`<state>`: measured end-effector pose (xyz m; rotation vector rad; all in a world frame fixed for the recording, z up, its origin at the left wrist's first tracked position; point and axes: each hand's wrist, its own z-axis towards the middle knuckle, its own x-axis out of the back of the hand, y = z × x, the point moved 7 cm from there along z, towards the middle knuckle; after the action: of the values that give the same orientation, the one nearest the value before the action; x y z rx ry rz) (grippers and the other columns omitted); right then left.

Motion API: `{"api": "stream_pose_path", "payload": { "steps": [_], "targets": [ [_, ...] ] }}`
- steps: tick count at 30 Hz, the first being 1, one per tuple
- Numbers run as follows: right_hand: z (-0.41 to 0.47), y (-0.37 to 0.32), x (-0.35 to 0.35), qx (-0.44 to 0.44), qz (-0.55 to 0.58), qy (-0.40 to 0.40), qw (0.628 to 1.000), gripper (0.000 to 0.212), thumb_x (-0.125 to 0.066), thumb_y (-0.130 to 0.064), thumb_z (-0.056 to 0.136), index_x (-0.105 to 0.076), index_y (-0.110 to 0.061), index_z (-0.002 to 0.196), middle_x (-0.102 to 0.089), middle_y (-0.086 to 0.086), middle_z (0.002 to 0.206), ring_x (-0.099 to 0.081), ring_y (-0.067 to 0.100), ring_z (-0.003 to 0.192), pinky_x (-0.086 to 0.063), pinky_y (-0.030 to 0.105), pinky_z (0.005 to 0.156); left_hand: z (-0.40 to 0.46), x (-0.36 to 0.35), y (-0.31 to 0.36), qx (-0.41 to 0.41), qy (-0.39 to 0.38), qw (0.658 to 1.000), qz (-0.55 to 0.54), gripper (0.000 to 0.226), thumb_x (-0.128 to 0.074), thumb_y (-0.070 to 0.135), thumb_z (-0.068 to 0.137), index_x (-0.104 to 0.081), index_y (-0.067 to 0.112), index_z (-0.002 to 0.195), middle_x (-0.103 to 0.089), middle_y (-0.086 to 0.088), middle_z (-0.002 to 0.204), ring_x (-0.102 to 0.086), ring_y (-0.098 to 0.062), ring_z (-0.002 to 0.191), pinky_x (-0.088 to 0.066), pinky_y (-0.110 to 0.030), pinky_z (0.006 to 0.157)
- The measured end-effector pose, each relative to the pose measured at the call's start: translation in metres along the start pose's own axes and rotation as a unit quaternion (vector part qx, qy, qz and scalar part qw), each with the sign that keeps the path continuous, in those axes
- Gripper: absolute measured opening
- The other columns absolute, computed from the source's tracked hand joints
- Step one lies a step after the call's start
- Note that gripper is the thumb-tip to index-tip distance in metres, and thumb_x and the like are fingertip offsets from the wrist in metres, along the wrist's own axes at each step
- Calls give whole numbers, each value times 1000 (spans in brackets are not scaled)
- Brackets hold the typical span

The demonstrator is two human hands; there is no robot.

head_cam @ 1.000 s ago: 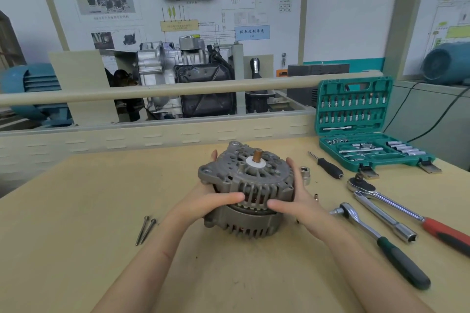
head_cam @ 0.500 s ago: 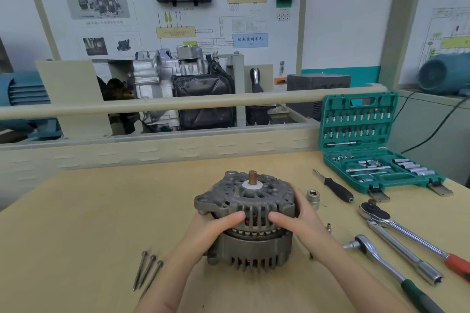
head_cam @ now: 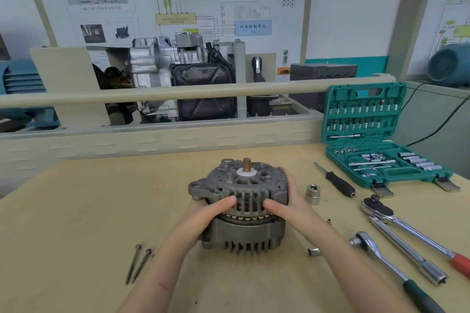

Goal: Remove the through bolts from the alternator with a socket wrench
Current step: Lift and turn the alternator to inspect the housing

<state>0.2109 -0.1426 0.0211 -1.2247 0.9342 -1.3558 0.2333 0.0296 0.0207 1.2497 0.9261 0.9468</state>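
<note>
Both hands grip the alternator (head_cam: 241, 206) mid-table, shaft up: left hand (head_cam: 203, 213) curled round its 9 o'clock side, right hand (head_cam: 290, 201) round 3 o'clock, thumbs on the front fins. Loose through bolts (head_cam: 137, 263) lie at 7 o'clock, apart. Socket wrench (head_cam: 381, 259) at 4 o'clock, untouched; socket set case (head_cam: 376, 134) at 2 o'clock.

A pale wooden bench (head_cam: 76, 211) fronts a beige rail (head_cam: 178, 94), a mounted engine (head_cam: 178, 76) and a white diagram board (head_cam: 343, 7).
</note>
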Motion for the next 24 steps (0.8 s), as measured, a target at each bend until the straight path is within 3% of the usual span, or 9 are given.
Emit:
{"api": "stream_pose_path", "payload": {
  "steps": [3, 5, 8, 13, 16, 20, 24],
  "targets": [
    [-5, 9, -5, -14, 8, -49, 999, 120, -77, -58, 44, -2, -43, 137, -32, -27, 128, -39, -8, 116, -38, 9, 89, 3, 8, -13, 47, 4, 999, 0, 64, -83, 51, 46, -55, 33, 101, -71, 14, 90, -66, -10, 87, -53, -29, 70],
    [-9, 16, -7, -21, 13, -69, 997, 122, -76, -67, 40, -6, -44, 137, -31, -24, 133, -35, -3, 121, -36, 8, 90, 5, 14, -20, 67, 9, 998, -4, 77, -76, 54, 40, -53, 30, 109, -69, 6, 102, -63, -18, 97, -51, -41, 83],
    [-8, 20, -8, -22, 30, -62, 997, 102, -76, -56, 47, -12, -53, 127, -33, -25, 133, -37, -13, 115, -39, 5, 85, 6, 18, -24, 73, 5, 997, 1, 86, -71, 57, 40, -49, 26, 117, -65, 0, 111, -60, -21, 104, -46, -47, 91],
    [-5, 13, -8, 20, 7, -34, 999, 109, -79, -49, 50, -1, -60, 126, -24, -42, 126, -33, -30, 108, -35, -3, 80, 7, 18, -24, 62, 7, 998, -19, 86, -68, 57, 52, -43, 21, 126, -61, -3, 119, -56, -23, 110, -43, -48, 95],
    [-5, 9, -7, 42, -16, -12, 999, 105, -79, -48, 50, -4, -64, 122, -24, -46, 124, -31, -31, 109, -32, -6, 78, 8, 16, -21, 35, 13, 998, -48, 73, -71, 52, 65, -49, 15, 124, -63, -5, 117, -60, -20, 106, -48, -36, 87],
    [-7, 7, -7, 50, -29, -9, 998, 104, -79, -47, 51, -4, -64, 121, -24, -47, 122, -31, -32, 108, -31, -7, 76, 7, 8, -17, 35, 16, 995, -93, 64, -57, 59, 58, -65, 21, 108, -68, -3, 107, -65, -16, 96, -53, -23, 67],
    [-9, 2, -12, 47, -22, -50, 997, 110, -81, -48, 51, 1, -64, 122, -21, -46, 124, -32, -30, 110, -33, -4, 80, 3, 1, -16, 29, 32, 986, -162, 54, -50, 67, 59, -73, 29, 90, -71, -4, 98, -67, -19, 90, -54, -23, 61]
  ]
}}
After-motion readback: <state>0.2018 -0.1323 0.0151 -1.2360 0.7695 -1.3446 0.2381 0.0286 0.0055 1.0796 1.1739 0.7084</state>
